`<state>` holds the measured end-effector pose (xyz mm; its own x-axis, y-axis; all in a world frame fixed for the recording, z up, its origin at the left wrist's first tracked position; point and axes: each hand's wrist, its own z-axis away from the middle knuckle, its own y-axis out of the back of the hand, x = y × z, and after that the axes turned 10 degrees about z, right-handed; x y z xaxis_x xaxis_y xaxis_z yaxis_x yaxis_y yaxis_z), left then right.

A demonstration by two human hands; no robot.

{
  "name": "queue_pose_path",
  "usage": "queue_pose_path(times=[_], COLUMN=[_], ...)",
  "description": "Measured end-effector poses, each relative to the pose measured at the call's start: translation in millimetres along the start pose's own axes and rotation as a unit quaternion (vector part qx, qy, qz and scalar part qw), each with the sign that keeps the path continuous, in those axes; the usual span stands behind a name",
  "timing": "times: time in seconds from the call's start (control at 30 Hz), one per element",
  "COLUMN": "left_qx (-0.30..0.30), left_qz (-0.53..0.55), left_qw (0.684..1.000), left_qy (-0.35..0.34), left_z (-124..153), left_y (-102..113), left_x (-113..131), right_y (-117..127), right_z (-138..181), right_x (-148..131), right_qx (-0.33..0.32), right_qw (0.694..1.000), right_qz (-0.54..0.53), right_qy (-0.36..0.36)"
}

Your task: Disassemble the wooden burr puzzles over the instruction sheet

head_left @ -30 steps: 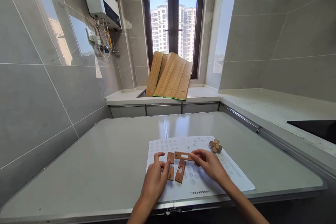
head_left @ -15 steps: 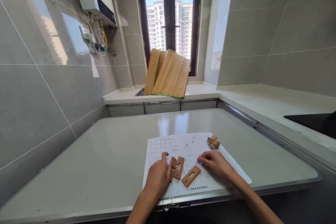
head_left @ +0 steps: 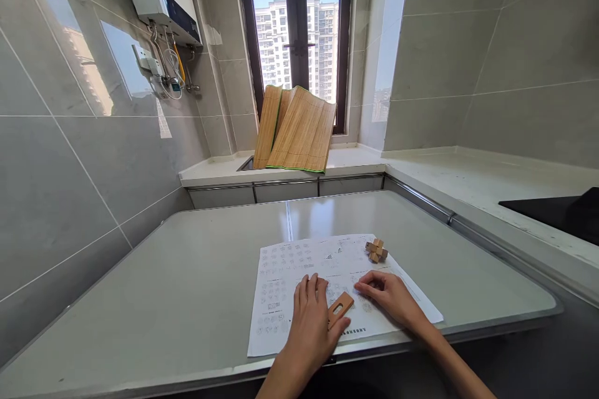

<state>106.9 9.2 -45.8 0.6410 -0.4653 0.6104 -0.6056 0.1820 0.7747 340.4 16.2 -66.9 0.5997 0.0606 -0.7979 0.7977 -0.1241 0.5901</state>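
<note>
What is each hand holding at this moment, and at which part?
The left hand lies flat over the slotted wooden piece, covering its near end; whether it grips it cannot be told. The right hand rests on the printed sheet, holding nothing.

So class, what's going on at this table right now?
A person works at a grey table with both bare hands over a printed sheet. The left hand lies flat on the sheet, covering part of a slotted wooden piece. The right hand rests on the paper beside it, holding nothing. A small assembled wooden puzzle sits apart, near the sheet's far corner.
</note>
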Motion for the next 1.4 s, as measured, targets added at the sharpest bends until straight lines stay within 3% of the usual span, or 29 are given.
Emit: queue_pose_path(times=[0.17, 0.43, 0.63, 0.9, 1.1, 1.27, 1.4], left_qx=[0.042, 0.117, 0.173, 0.177, 0.151, 0.183, 0.224], left_qz=[-0.066, -0.108, -0.118, -0.114, -0.102, -0.101, -0.105], left_qw=[0.997, 0.987, 0.977, 0.977, 0.981, 0.978, 0.964], left_qy=[-0.005, 0.023, 0.026, -0.037, -0.060, 0.016, 0.094], left_z=[-16.6, -66.1, -81.8, -63.0, -32.7, -18.0, -26.3], left_y=[-0.1, 56.4, 86.0, 79.4, 84.8, 96.4, 103.9], left_x=[-27.1, -93.8, -126.7, -116.0, -107.1, -119.8, -135.2], right_y=[-0.8, 0.5, -0.1, -0.2, 14.8, 38.4, 46.6], right_z=[-3.0, -1.1, -1.3, 2.6, 0.8, -11.2, -27.2], right_x=[3.4, 3.5, 2.7, -1.8, 6.1, 23.2, 37.7], right_qx=[0.009, 0.029, 0.032, 0.064, 0.149, 0.210, 0.236], right_qw=[1.000, 0.999, 0.999, 0.998, 0.969, 0.935, 0.922], right_qz=[-0.020, -0.035, -0.033, 0.001, 0.196, 0.285, 0.307], right_qy=[-0.005, -0.015, -0.011, -0.001, 0.034, -0.001, -0.008])
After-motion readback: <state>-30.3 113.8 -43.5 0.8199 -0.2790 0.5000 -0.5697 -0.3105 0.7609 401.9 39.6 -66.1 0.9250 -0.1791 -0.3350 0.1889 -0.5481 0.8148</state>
